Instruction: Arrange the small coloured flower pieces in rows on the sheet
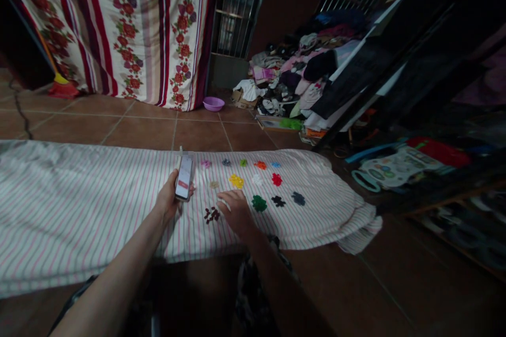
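Note:
My left hand (169,195) is wrapped round a smartphone (184,178) with a lit screen, held above the striped cloth. Just right of it, my right hand (234,208) hovers over or rests on the cloth, fingers loosely stretched and nothing visible in them. Closest to those fingers are a pile of small dark brown pieces (211,215), a few beige pieces (214,185) and a yellow pile (236,181). Dark green pieces (259,202) lie to the right, then black ones (278,201) and dark grey ones (298,198). White (257,179) and red (276,179) piles sit behind them.
Along the cloth's (98,200) far side are pink (206,164), grey-blue (225,162), lime (243,162), orange (260,165) and light blue (275,165) piles. Beyond, a purple basin (213,103) stands on the tiled floor beside a floral curtain (126,31) and heaped clothes (300,68).

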{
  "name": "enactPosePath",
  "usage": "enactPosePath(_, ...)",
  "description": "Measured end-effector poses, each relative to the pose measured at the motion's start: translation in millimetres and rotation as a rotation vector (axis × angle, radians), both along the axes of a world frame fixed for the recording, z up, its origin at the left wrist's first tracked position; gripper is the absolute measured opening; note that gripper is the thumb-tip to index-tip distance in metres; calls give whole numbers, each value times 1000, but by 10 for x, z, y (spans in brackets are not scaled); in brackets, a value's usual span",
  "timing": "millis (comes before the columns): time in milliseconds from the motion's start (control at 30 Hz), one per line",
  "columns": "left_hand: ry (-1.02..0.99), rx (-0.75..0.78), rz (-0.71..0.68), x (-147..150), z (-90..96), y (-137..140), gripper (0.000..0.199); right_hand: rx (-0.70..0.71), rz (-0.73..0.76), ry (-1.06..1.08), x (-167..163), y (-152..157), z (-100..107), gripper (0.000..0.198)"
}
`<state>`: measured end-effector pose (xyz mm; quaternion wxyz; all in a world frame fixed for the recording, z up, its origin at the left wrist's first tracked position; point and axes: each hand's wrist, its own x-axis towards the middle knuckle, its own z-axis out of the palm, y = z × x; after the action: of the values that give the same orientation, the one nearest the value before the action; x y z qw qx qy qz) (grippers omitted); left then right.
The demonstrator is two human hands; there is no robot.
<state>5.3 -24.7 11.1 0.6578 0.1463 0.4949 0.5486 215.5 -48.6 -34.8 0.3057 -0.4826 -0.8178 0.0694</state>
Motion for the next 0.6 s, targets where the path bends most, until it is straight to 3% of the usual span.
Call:
enactPosePath(300, -81, 57, 27, -101, 87, -389, 40, 43, -18, 114, -265, -11, 63, 25)
enactPosePath(433, -6, 7, 32, -105, 85, -437, 40, -43, -99, 43, -239, 60, 74, 24)
enactPosePath(600, 156, -93, 27, -154, 31, -424, 39, -136, -68, -41, -156, 75, 35, 22)
